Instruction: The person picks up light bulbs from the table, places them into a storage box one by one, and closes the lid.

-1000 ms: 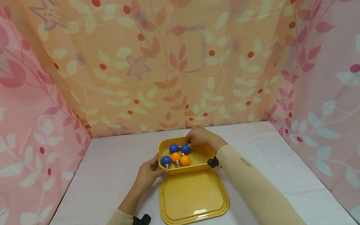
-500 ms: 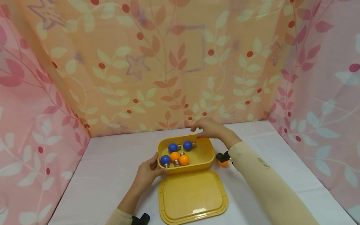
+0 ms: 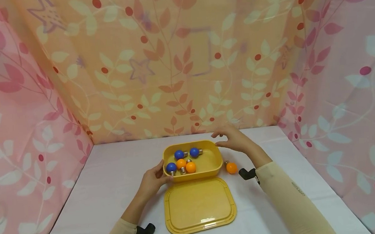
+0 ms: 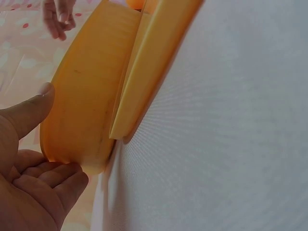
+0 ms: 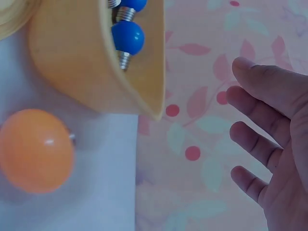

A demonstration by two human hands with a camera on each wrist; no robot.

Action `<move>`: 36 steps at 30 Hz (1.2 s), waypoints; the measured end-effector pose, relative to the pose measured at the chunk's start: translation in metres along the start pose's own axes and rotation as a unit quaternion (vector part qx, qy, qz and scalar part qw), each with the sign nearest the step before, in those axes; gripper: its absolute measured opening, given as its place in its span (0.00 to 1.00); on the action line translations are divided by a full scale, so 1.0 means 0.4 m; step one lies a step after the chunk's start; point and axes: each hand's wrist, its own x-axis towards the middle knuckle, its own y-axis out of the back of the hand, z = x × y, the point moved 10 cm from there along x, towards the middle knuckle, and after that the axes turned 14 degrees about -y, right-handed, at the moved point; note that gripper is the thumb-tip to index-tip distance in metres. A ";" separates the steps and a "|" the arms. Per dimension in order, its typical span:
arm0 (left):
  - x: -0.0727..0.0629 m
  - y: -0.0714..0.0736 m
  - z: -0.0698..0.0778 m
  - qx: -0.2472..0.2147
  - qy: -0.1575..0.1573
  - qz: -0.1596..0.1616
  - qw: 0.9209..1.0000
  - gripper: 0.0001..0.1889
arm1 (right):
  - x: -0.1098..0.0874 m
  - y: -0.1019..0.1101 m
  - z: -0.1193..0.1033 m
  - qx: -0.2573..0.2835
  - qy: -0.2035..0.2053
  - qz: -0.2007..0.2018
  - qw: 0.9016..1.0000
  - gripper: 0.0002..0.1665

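A yellow plastic box [image 3: 211,162] stands on the white table and holds small light bulbs with metal screw bases. Three are blue, such as the blue bulb [image 3: 194,152] lying by the back wall; two orange bulbs [image 3: 191,167] lie near the front. My left hand [image 3: 151,183] grips the box's left end, thumb on the front wall and fingers around the corner. Nothing is in my right hand [image 3: 235,141], which hovers by the box's back right corner with its fingers spread and slightly bent. One more orange bulb [image 3: 231,168] lies on the table outside the box's right end.
The yellow lid [image 3: 199,205] lies flat on the table, close in front of the box. Patterned cloth walls [image 3: 171,60] enclose the table at the back and on both sides.
My right hand has let go of a blue bulb in the box, then moved up and right, out past the rim. The orange bulb on the table has come into sight. My left hand stays put.
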 end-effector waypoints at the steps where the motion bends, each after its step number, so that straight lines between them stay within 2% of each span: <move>1: 0.000 0.000 0.001 -0.001 -0.002 0.000 1.000 0.49 | -0.010 -0.001 0.011 0.010 -0.005 0.002 1.000 0.18; 7: -0.005 -0.007 0.005 -0.013 -0.010 0.002 1.000 0.47 | -0.074 -0.017 0.072 0.036 -0.031 0.012 0.999 0.20; 14: -0.010 -0.018 0.005 -0.027 -0.011 -0.006 1.000 0.47 | -0.143 -0.022 0.122 0.046 -0.030 0.058 0.997 0.19; 26: -0.007 -0.008 0.007 -0.026 -0.013 0.004 1.000 0.49 | -0.214 -0.087 0.206 0.089 -0.086 0.067 0.990 0.22; 36: -0.007 -0.004 0.005 -0.030 -0.016 0.007 0.999 0.48 | -0.245 -0.133 0.246 0.126 -0.093 0.066 0.985 0.28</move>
